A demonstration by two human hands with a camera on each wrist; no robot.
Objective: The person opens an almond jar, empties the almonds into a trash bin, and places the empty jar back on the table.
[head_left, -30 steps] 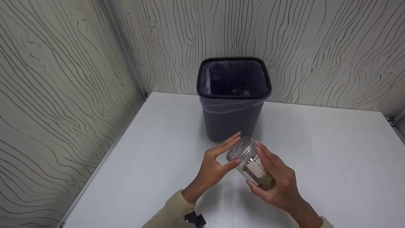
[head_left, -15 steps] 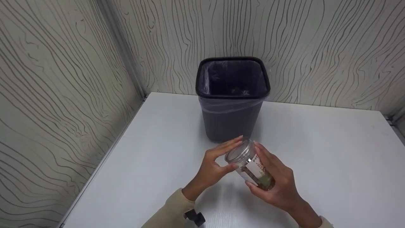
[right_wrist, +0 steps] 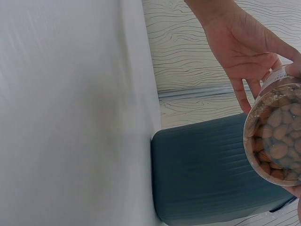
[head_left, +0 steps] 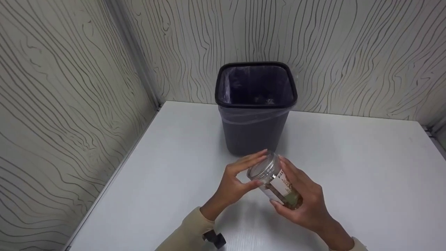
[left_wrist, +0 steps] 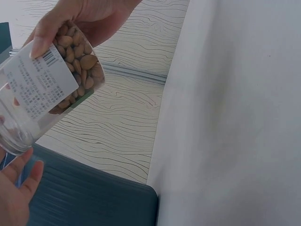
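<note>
Over the link I see the right hand [head_left: 310, 205] wrapped round the jar of almonds [head_left: 279, 186], tilted above the table [head_left: 174, 150] near the bin [head_left: 256, 130], likely to steady it while the left hand [head_left: 232, 179] grips its top [head_left: 259, 170] between parted thumb and fingers.

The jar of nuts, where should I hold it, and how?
Probably round the middle of the jar, coming from the right, as the right hand does. Its round wall suits a curled hand, and it tilts with its top towards the left, where the left hand touches it.
</note>
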